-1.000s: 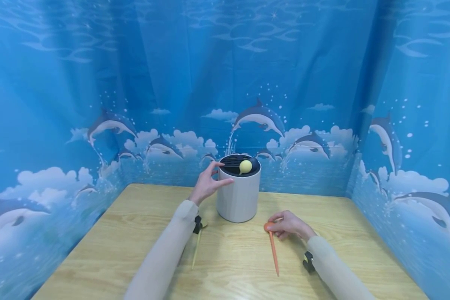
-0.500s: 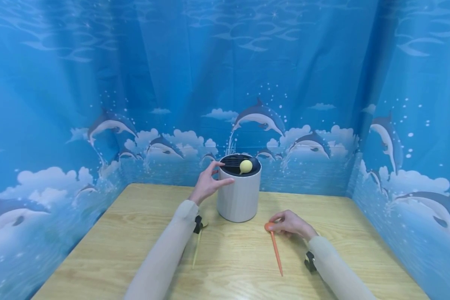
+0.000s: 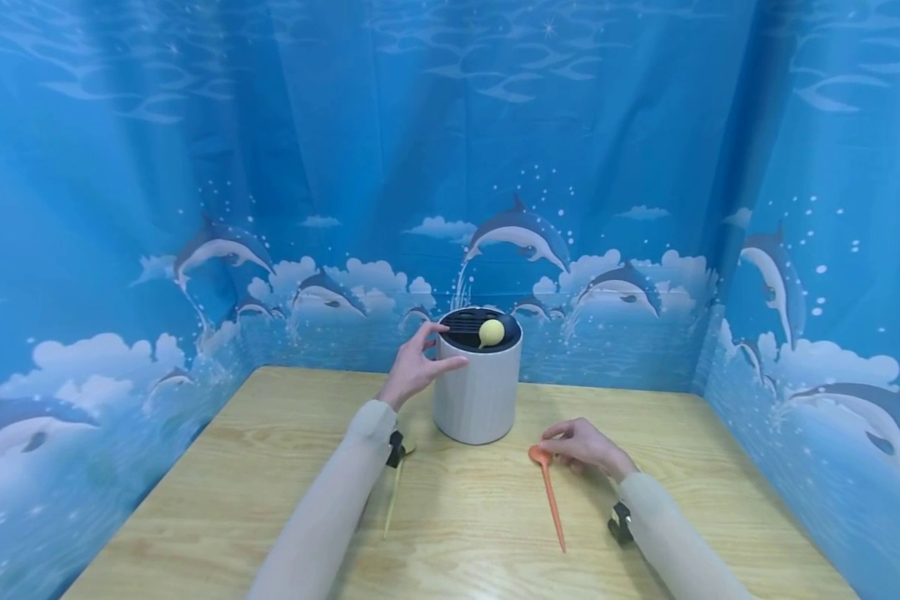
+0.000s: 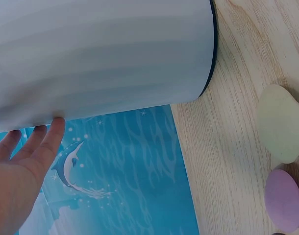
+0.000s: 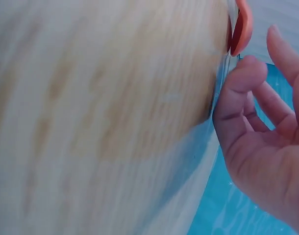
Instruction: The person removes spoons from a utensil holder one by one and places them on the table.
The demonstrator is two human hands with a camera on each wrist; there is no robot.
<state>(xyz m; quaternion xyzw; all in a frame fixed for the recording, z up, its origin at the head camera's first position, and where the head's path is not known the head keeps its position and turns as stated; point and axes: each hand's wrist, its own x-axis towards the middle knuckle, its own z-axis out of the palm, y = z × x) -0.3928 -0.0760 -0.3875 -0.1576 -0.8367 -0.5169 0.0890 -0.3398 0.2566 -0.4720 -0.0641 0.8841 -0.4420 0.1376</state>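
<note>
A white cylindrical holder (image 3: 474, 396) with a black slotted top (image 3: 468, 323) stands on the table; a yellow round-headed spoon (image 3: 491, 332) sticks out of it. My left hand (image 3: 412, 367) rests its fairly straight fingertips against the holder's left side near the rim, which the left wrist view also shows. An orange spoon (image 3: 548, 500) lies on the table, its bowl toward the holder. My right hand (image 3: 585, 446) is at the bowl's right edge. In the right wrist view its fingers are loosely bent, thumb apart, beside the orange bowl (image 5: 243, 29), gripping nothing.
A pale green spoon (image 4: 282, 122) and a purple one (image 4: 286, 200) lie on the table by my left forearm, which hides the purple one in the head view. Blue dolphin-print curtains (image 3: 390, 167) surround the wooden table (image 3: 465, 517).
The orange spoon's handle end has swung slightly right. My right fingers, earlier on the bowl, have let go and shifted to its right edge. My left hand stays put.
</note>
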